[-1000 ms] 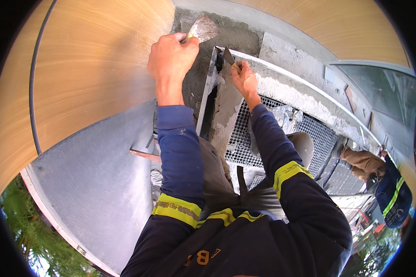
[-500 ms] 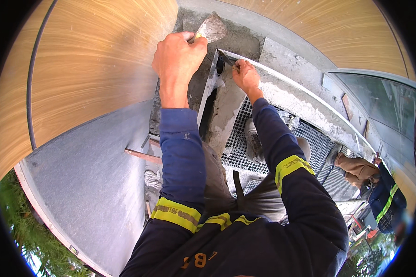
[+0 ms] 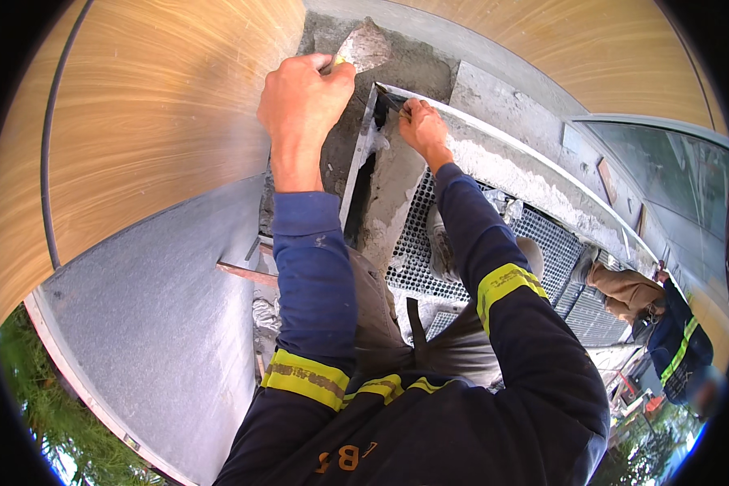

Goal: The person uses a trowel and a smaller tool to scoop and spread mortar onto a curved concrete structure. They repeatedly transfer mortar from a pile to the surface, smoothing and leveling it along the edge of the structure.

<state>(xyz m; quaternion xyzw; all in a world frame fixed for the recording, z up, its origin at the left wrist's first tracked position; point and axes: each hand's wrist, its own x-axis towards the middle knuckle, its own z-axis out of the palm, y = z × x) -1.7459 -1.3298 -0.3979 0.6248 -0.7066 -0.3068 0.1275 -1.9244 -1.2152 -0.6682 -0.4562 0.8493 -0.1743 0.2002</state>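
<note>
My left hand [image 3: 304, 105] is closed round the yellow handle of a trowel. The mortar-smeared blade of the trowel [image 3: 366, 47] points up and right over rough cement. Lower and to the right, my right hand [image 3: 426, 130] grips a slim dark tool [image 3: 391, 99], mostly covered by my fingers; its exact kind I cannot make out. The tool's tip is at the corner of a pale straight-edged frame [image 3: 360, 174]. A dark gap shows along the inner side of this corner, beside grey mortar [image 3: 390, 194].
Black perforated grating [image 3: 421, 267] lies around my boots. A wood-grain panel [image 3: 162, 121] and a grey slab [image 3: 154, 316] stand at left. A reddish bar [image 3: 247, 273] juts out near my left forearm. Another person [image 3: 672, 324] crouches at far right, near a glass pane [image 3: 664, 162].
The whole view has shifted slightly, with both hands appearing a little further left. Both grips stay the same, and the right hand's tool remains at the frame corner.
</note>
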